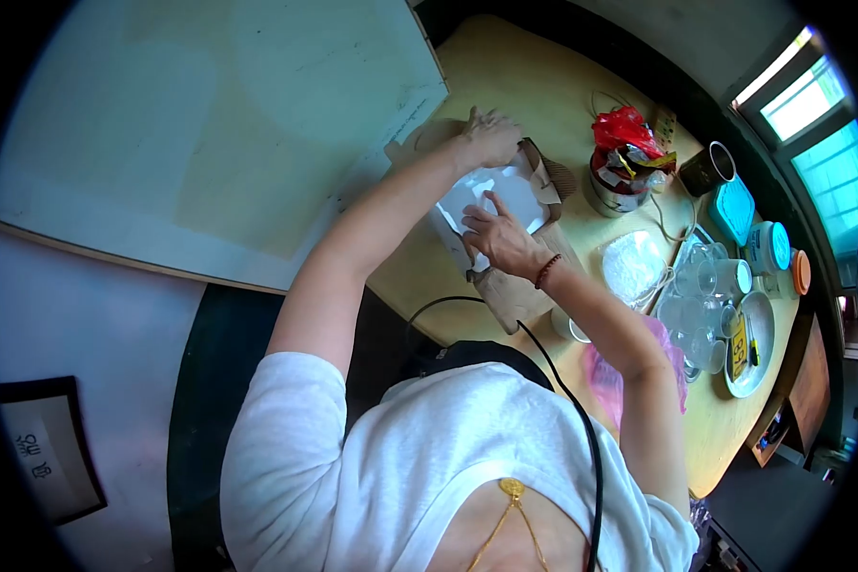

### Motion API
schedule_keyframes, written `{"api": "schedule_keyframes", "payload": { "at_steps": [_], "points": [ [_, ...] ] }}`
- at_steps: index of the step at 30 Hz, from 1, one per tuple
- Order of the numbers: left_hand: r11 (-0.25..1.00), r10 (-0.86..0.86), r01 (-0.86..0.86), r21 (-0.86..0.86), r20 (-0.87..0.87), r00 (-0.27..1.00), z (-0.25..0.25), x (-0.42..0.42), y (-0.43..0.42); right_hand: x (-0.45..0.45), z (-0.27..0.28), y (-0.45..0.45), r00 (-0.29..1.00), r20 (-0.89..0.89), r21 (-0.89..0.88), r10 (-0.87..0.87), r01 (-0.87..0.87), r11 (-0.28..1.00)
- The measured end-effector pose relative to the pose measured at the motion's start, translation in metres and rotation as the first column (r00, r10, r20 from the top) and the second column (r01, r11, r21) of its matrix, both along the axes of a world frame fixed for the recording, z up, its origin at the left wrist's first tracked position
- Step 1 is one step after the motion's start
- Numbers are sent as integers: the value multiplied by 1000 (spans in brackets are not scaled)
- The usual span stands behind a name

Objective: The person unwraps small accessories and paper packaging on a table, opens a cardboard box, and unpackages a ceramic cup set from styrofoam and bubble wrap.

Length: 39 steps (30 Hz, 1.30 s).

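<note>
A brown cardboard box with its flaps spread lies on the wooden table. Inside it is a glossy white sheet or tray; I cannot tell which. My left hand reaches to the far side of the box, fingers curled at its edge, with the fingertips partly hidden. Over the white piece, my right hand has its fingers apart, one stretched forward, and touches the white surface. A brown flap or piece of paper lies below my right hand, toward my body.
A metal tin holding red plastic and wrappers stands to the right. Beyond it are a dark cup, clear plastic containers, a steel plate and a pink bag. A white board borders the left, and a black cable crosses my chest.
</note>
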<state>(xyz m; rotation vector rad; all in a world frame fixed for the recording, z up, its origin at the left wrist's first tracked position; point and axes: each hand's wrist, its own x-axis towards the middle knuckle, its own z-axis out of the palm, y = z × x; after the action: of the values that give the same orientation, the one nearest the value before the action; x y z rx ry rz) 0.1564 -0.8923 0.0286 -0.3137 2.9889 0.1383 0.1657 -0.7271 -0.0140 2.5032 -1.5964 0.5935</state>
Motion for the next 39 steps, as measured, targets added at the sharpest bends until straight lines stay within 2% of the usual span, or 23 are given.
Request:
{"api": "schedule_keyframes", "payload": {
  "at_steps": [1, 2, 3, 4, 7, 8, 10, 12, 15, 17, 20, 24, 26, 28, 30, 32, 33, 34, 35, 36, 37, 38, 39],
  "points": [
    [999, 43, -42, 16, -69, 997, -6, -1, 1, -2, 5, 3, 989, 146, -12, -23, 25, 1000],
    [996, 88, -84, 35, -135, 987, -11, -3, 1, -7, 12, 4, 989, 145, -13, -29, 31, 999],
    [996, 82, -78, 35, -136, 987, -10, -4, 3, -13, 26, 5, 935, 258, -150, -244, 289, 946],
    [996, 84, -80, 28, -143, 986, -9, -2, 6, -18, 33, 4, 818, 395, -245, -418, 533, 810],
    [998, 61, -61, 7, -186, 981, -4, 6, 18, -38, 24, -17, 559, 505, -243, -658, 823, 513],
    [999, 41, -45, -11, -229, 973, -1, 7, 20, -46, 16, -21, 558, 507, -245, -657, 824, 510],
    [999, 4, -15, -48, -239, 971, -5, 10, 19, -63, 1, -24, 494, 491, 20, -718, 817, 576],
    [997, -32, 12, -82, -243, 969, -6, 14, 20, -69, -4, -27, 486, 488, -27, -725, 839, 543],
    [998, -44, 28, -57, -297, 954, -1, 20, 24, -70, 6, -29, 444, 450, 96, -775, 839, 536],
    [997, -76, 69, -34, -422, 903, -6, 22, 23, -67, 21, -32, 352, 336, 282, -874, 848, 450],
    [997, -60, 78, 24, -427, 902, -5, 28, 21, -83, 3, -49, 229, 386, 362, -894, 853, 375],
    [987, -126, 157, 27, -471, 873, 12, 47, 34, -121, -18, -41, 98, 393, 402, -914, 876, 267],
    [955, -34, 234, 183, -714, 699, 22, 59, 33, -144, -37, -28, 28, 288, 355, -957, 925, 134],
    [964, 102, 100, 246, -692, 715, 55, 79, 28, -153, -36, -15, -29, 338, 319, -941, 944, 86],
    [951, 246, -42, 307, -663, 707, 65, 100, 14, -155, -41, -15, 5, 330, 300, -944, 947, 110],
    [904, 425, -223, 365, -711, 560, 56, 110, -11, -151, -37, -17, 28, 301, 257, -953, 960, 110],
    [905, 423, -225, 361, -713, 559, 58, 116, -17, -152, -34, -18, 23, 254, 306, -967, 946, 103],
    [881, 474, -227, 416, -765, 436, 59, 122, -22, -153, -34, -18, 27, 256, 305, -966, 946, 107],
    [853, 520, -220, 473, -798, 303, 58, 128, -26, -154, -34, -17, 105, 287, 239, -952, 955, 177],
    [852, 522, -223, 474, -799, 298, 57, 132, -29, -153, -33, -16, 184, 312, 169, -932, 955, 245],
    [833, 549, -255, 491, -791, 272, 57, 136, -32, -143, -19, -16, 302, 347, -126, -888, 953, 275],
    [813, 574, -285, 508, -782, 244, 56, 139, -34, -134, -3, -15, 308, 345, -131, -887, 951, 280],
    [800, 590, -317, 509, -764, 263, 55, 142, -35, -120, 23, -11, 527, 390, -336, -755, 845, 416]
  ]
}}
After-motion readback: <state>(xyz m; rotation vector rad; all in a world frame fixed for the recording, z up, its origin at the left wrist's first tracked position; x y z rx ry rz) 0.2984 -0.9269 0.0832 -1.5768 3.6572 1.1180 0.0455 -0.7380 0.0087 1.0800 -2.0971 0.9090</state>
